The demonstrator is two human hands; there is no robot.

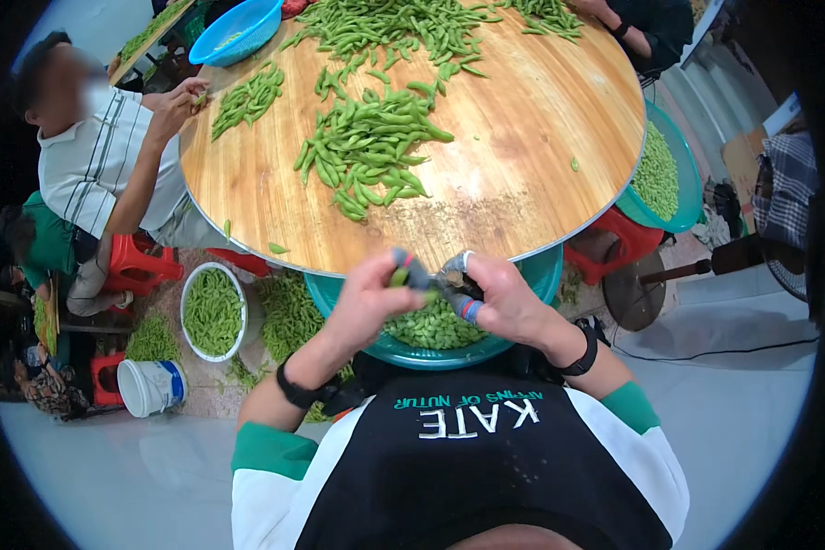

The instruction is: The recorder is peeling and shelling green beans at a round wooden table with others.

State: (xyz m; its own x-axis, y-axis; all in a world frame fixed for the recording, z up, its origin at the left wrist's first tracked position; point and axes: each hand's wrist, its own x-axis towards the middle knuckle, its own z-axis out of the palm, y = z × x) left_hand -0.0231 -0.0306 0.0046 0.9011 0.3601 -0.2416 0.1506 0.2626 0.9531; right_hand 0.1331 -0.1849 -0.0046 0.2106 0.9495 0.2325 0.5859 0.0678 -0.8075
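Observation:
My left hand (pixel 371 299), with taped or covered fingertips, pinches a green soybean pod (pixel 399 277) above a teal plastic basin (pixel 412 359). Close beside it, my right hand (pixel 505 292) has its covered thumb and fingers bent together; whether anything is between them cannot be told. Under both hands, shelled green beans (pixel 440 326) lie in the basin. A pile of green pods (pixel 371 137) rests on the round wooden table (pixel 509 220), just beyond my hands, with a larger heap of pods (pixel 399 24) farther back.
A person (pixel 103 151) sits at the left, holding a pod beside a small pile. Another person's arm (pixel 612 24) is at the far right. A blue basket (pixel 237 34) stands on the table's far left. Around it are a white bucket of pods (pixel 213 313), red stools (pixel 137 265) and another bean basin (pixel 687 185).

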